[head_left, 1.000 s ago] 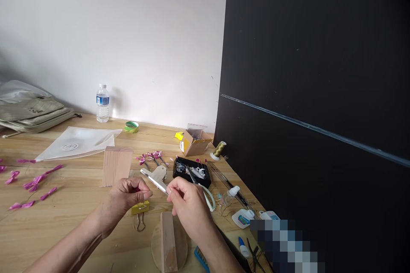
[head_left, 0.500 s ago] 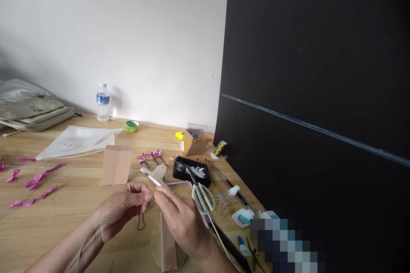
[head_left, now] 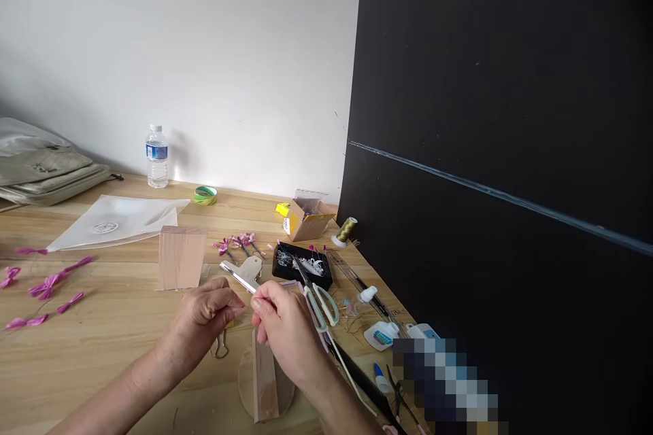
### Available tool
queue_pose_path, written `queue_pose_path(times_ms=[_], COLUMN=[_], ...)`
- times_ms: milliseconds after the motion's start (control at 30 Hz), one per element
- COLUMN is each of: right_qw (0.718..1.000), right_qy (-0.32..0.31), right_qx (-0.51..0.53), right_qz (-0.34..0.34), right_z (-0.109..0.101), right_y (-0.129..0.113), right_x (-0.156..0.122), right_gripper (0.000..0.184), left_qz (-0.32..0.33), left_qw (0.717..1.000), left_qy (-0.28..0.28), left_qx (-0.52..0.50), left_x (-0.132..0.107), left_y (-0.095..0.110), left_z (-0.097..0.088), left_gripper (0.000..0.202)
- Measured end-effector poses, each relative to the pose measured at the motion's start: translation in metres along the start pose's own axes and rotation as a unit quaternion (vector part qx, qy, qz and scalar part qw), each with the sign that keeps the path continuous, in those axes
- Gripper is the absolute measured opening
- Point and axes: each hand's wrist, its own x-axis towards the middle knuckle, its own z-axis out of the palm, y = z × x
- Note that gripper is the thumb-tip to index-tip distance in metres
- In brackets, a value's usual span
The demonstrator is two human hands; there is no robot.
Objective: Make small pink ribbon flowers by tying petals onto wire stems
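Note:
My left hand [head_left: 204, 316] and my right hand [head_left: 283, 323] meet fingertip to fingertip above the wooden table [head_left: 102, 346], both pinched closed on something too small to make out. Under the left hand lies a yellow binder clip [head_left: 222, 343], mostly hidden. A large metal clip [head_left: 243, 274] lies just beyond the hands. Below the right hand stands a round wooden base with an upright wooden slat [head_left: 265, 380]. White-handled scissors [head_left: 319, 299] lie just right of the right hand.
A wooden block [head_left: 180, 257], pink ribbon pieces [head_left: 45, 285], small pink flowers [head_left: 237, 243], a black tray [head_left: 302, 265], a cardboard box [head_left: 306, 216], gold thread spool [head_left: 345, 230], glue bottles [head_left: 380, 334], water bottle [head_left: 156, 156], tape roll [head_left: 205, 195], plastic sheet [head_left: 112, 228]. A black board [head_left: 490, 149] walls the right side.
The hands came together: the right hand moved left to meet the left hand's fingertips, uncovering the scissors. The view shifted slightly, so the table objects sit a little higher and to the left.

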Motion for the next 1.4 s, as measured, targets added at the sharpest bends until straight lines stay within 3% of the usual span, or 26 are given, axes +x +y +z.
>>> queue_pose_path(times_ms=[100, 167, 233, 300, 400, 600, 700, 800, 867, 967, 1033, 1167, 1267, 1333, 1400], right_qw=[1.000, 0.997, 0.974, 0.924, 0.871, 0.849, 0.877, 0.959, 0.994, 0.986, 0.978, 0.989, 0.996, 0.970, 0.928], right_qy=[-0.005, 0.045, 0.138, 0.200, 0.180, 0.179, 0.163, 0.099, 0.028, -0.086, -0.130, -0.115, 0.012, 0.126, 0.200], right_qx=[-0.012, -0.038, -0.068, -0.101, -0.166, -0.238, -0.217, -0.100, 0.017, 0.135, 0.147, 0.081, -0.080, -0.147, -0.149], right_qz=[0.012, -0.042, -0.164, -0.311, -0.426, -0.437, -0.396, -0.244, -0.106, 0.042, 0.073, 0.047, -0.039, -0.148, -0.277], right_z=[-0.007, -0.011, -0.012, -0.011, -0.004, 0.007, 0.008, 0.007, 0.006, 0.002, -0.003, -0.016, -0.023, -0.023, -0.019], right_y=[-0.001, 0.003, 0.008, 0.011, 0.014, 0.027, 0.027, 0.019, 0.014, 0.011, 0.011, 0.015, 0.016, 0.016, 0.014], right_x=[0.001, -0.001, -0.006, -0.011, -0.014, -0.003, -0.004, -0.007, -0.006, 0.001, 0.007, 0.009, 0.004, -0.003, -0.011], right_gripper=[0.026, 0.021, 0.013, 0.011, 0.016, 0.025, 0.030, 0.025, 0.021, 0.018, 0.017, 0.019, 0.022, 0.019, 0.016], left_qz=[-0.062, -0.150, -0.222, -0.259, -0.280, -0.288, -0.265, -0.194, -0.099, 0.055, 0.085, -0.031, -0.145, -0.212, -0.255], left_qw=[0.995, 0.977, 0.949, 0.923, 0.894, 0.886, 0.908, 0.954, 0.987, 0.998, 0.995, 0.999, 0.981, 0.956, 0.930], left_qy=[-0.020, -0.030, -0.028, -0.024, -0.038, -0.054, -0.056, -0.048, -0.038, -0.032, -0.033, -0.032, -0.033, -0.023, -0.008], left_qx=[-0.070, -0.148, -0.221, -0.283, -0.348, -0.358, -0.320, -0.223, -0.120, 0.019, 0.048, -0.027, -0.127, -0.201, -0.264], left_x=[0.000, -0.002, -0.004, -0.005, -0.004, -0.005, -0.006, -0.005, -0.004, -0.003, -0.002, -0.001, -0.002, -0.004, -0.004], left_y=[0.000, 0.002, 0.003, 0.003, 0.002, 0.004, 0.006, 0.005, 0.004, 0.000, -0.001, -0.002, 0.000, 0.001, 0.002], left_z=[-0.002, -0.003, -0.003, -0.003, -0.003, -0.004, -0.003, -0.002, -0.002, -0.003, -0.004, -0.004, -0.003, -0.003, -0.002], left_gripper=[0.019, 0.021, 0.023, 0.024, 0.025, 0.027, 0.025, 0.022, 0.020, 0.020, 0.022, 0.021, 0.025, 0.027, 0.029])
